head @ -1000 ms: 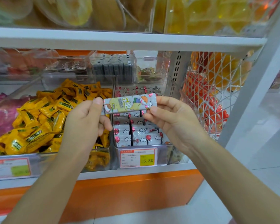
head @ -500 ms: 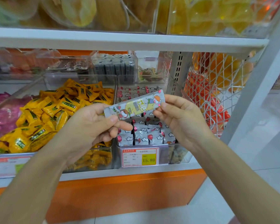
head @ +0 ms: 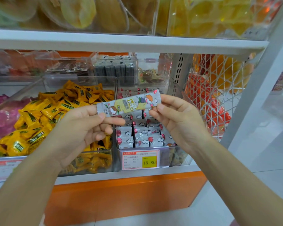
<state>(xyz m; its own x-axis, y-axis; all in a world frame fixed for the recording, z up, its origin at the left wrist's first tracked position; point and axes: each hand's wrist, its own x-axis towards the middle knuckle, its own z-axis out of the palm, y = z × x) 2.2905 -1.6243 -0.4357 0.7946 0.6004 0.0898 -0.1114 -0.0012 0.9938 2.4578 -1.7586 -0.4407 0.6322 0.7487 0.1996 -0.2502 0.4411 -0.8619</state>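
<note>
Shop shelf [head: 129, 44] mid-frame: left hand [head: 77, 129] and right hand [head: 178, 121] pinch ends of grey cartoon-printed snack wrapper [head: 129, 102], tilted; print unreadable, clear bin [head: 178, 158] behind partly hidden.

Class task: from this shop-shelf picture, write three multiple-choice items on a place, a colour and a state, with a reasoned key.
1. Where do the small yellow foil-wrapped sweets lie?
A) directly left of the small grey cloud-printed packets
B) on the floor
C) on the top shelf

2. What colour backs the price on the red-edged paper price tag?
A) blue
B) yellow
C) green

3. How is the long grey cartoon-printed snack packet held?
A) lying in a bin
B) on a hook
C) pinched at its ends by the left hand and the right hand

Key: 1 A, the two heaps adjoin; 2 B, 15.80 stands on yellow; 3 C, each hand grips one end.
</note>
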